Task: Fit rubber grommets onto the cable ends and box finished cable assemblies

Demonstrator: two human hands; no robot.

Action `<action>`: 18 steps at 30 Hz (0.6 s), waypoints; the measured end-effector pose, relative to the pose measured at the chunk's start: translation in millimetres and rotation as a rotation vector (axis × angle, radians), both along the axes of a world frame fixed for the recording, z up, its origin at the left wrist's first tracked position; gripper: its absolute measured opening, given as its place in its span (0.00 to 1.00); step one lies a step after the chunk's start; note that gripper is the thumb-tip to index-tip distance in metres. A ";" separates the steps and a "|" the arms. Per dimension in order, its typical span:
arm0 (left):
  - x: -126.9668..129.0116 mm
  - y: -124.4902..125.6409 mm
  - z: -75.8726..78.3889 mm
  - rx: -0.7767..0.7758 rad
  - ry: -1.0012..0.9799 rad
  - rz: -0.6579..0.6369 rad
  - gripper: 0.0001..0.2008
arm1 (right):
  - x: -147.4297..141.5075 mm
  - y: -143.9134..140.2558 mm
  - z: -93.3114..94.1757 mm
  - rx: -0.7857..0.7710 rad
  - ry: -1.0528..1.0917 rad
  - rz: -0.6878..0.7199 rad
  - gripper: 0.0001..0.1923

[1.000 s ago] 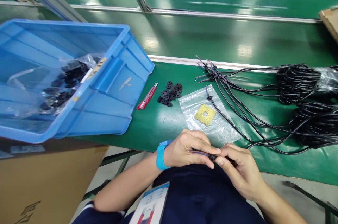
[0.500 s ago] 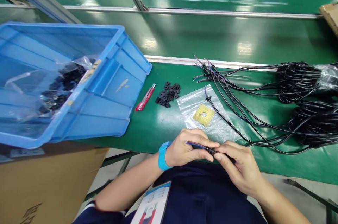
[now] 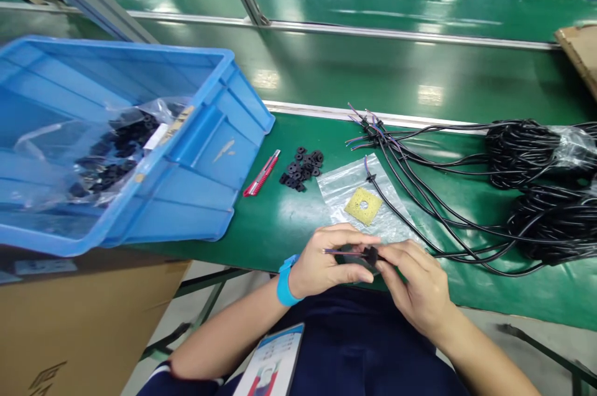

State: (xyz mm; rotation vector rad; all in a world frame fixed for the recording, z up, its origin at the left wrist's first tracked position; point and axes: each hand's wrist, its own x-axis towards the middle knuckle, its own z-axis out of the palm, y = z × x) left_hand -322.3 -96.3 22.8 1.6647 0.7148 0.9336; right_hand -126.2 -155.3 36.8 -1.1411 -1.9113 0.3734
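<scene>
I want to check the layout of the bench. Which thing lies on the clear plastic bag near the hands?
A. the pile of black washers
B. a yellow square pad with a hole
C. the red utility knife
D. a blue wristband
B: the yellow square pad lies on the clear plastic bag, while the red utility knife and the pile of black washers lie on the green mat to the left of it.

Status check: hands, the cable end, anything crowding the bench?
Left hand and right hand both pinch cable end, black grommet on it. Loose grommets, bag beyond, apart.
</scene>
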 end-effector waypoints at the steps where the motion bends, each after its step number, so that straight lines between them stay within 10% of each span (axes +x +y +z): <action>1: -1.9 -0.8 2.0 0.013 0.013 0.024 0.23 | -2.0 2.5 -1.4 0.030 -0.013 -0.004 0.11; 7: -7.8 36.9 11.5 0.125 0.150 0.092 0.15 | 17.8 12.8 -3.0 0.146 -0.268 -0.165 0.20; 15: 25.9 160.9 -9.0 -0.139 0.191 -0.173 0.29 | 151.6 -35.8 21.2 -0.100 -0.859 -0.370 0.39; 18: 38.5 170.2 -16.3 -0.097 0.290 0.083 0.41 | 172.6 -56.6 23.0 -0.177 -0.993 -0.410 0.39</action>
